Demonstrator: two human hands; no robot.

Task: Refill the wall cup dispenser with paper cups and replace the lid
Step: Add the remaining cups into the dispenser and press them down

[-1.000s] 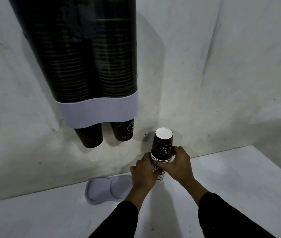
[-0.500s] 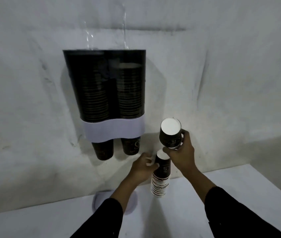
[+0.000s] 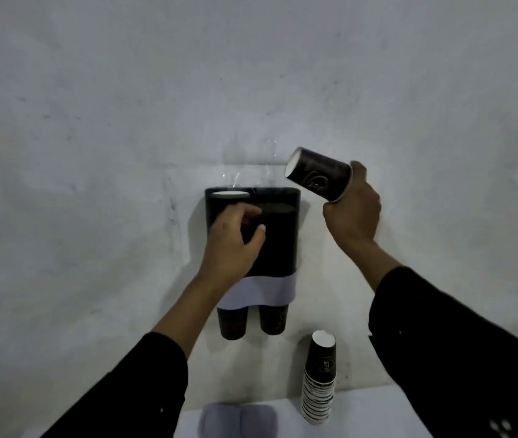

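Taking the wall dispenser [image 3: 278, 235] as my reference, I read the scene from the near edge outward. Nearest to me, below the dispenser, the lid [image 3: 237, 420] lies flat on the white table [image 3: 378, 412], off the unit, with its near part cut by the bottom of the frame. Below and to the right of the dispenser, a stack of paper cups [image 3: 319, 379] stands upright on the table close to its back edge, well apart from the lid. Two cup bottoms [image 3: 253, 322] protrude side by side under the dispenser's white band. My left hand [image 3: 234, 245] is in front of the dispenser's left column, fingers curled with the thumb apart; I cannot tell whether it grips anything. My right hand [image 3: 351, 210], above and right of the dispenser's top right corner, is closed around the rim end of a single paper cup [image 3: 317, 177], which is tilted with its white base toward the top opening and is clear of it. The top edge is uncovered; a white cup base shows in the left column. Bare wall [image 3: 93, 121] surrounds the dispenser on all sides.
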